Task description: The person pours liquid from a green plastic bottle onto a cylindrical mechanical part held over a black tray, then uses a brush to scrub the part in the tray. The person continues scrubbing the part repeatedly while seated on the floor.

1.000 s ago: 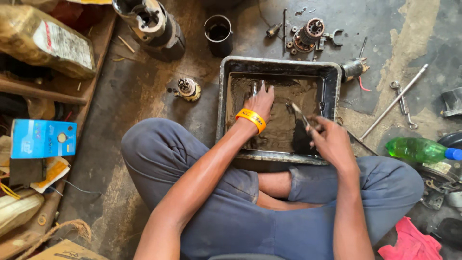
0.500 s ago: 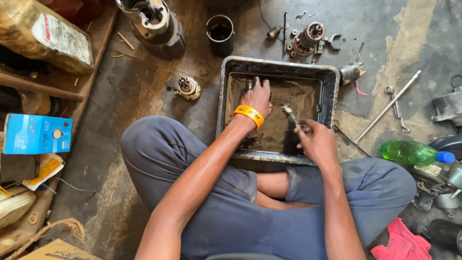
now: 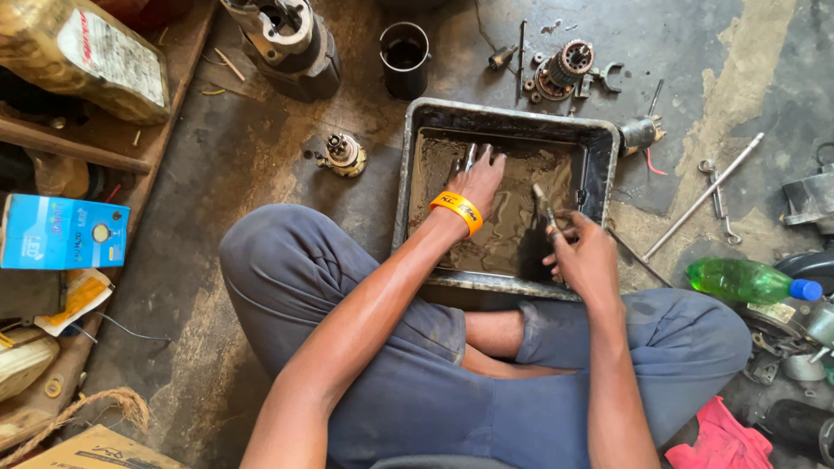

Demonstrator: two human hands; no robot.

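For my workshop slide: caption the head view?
Left hand in an oily metal tray; right hand holds a small brush.

On my far left I saw a flat blue box (image 3: 61, 233) lying on the wooden shelf, with a white-and-orange packet (image 3: 74, 300) just below it. A pale label (image 3: 109, 50) covered the amber jug (image 3: 82, 56) at top left. A brown carton (image 3: 95, 450) sat at bottom left.

Metal tray (image 3: 408, 174) on stained floor (image 3: 695, 52)
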